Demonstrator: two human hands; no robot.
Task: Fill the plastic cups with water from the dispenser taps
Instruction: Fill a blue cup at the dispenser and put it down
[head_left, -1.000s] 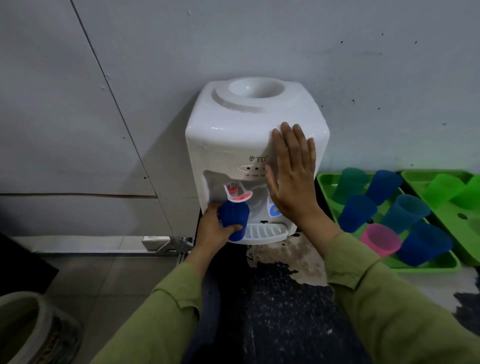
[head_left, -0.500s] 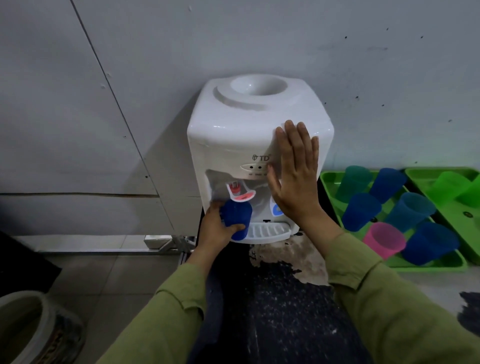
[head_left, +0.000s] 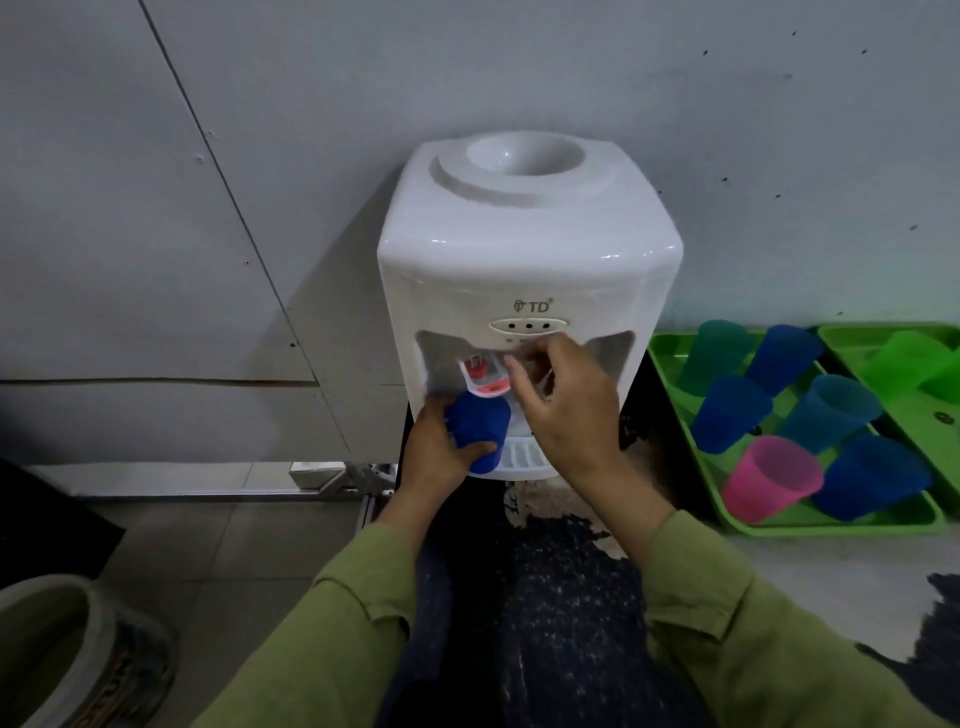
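Observation:
A white water dispenser (head_left: 524, 249) stands against the grey wall on a dark worn surface. My left hand (head_left: 434, 457) grips a blue plastic cup (head_left: 478, 426) and holds it directly under the red tap (head_left: 480, 374), above the white drip tray (head_left: 519, 457). My right hand (head_left: 563, 410) is in front of the tap recess, fingers curled and apart near the red tap's lever; whether they touch it is unclear. The blue tap is hidden behind this hand. No water stream is visible.
At the right, a green tray (head_left: 670, 364) holds several blue and teal cups and a pink cup (head_left: 769, 478). A second green tray (head_left: 924, 415) with a green cup lies further right. A pale ceramic pot (head_left: 62, 649) sits on the floor, bottom left.
My right hand has left the dispenser's front panel and dropped down to the tap recess beside the red tap. The left hand still holds the blue cup under that tap.

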